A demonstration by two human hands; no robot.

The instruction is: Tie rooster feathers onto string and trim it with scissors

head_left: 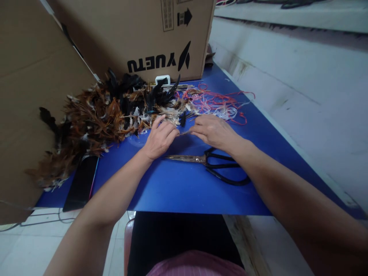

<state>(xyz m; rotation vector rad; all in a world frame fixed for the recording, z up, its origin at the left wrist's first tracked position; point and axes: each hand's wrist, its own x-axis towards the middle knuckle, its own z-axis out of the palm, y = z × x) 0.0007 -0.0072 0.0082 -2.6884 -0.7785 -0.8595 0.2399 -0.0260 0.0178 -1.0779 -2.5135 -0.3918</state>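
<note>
Between my two hands stretches a thin brownish piece (184, 133), perhaps a feather shaft; it is too small to tell its kind. My left hand (161, 136) pinches its left end with the index finger raised. The fingers of my right hand (212, 129) are closed on the other end. Just below them, a pair of scissors (198, 158) with black loop handles lies on the blue table, its blades pointing left and my right forearm covering part of the handles. Beyond my left hand spreads a heap of brown and black feathers (97, 115).
Red string (221, 100) and white strips (230, 113) lie tangled beyond my right hand. Large cardboard boxes (138, 34) stand at the back and left. A dark flat device (82, 182) sits at the table's (178, 195) left edge. A white wall (287, 73) borders the right.
</note>
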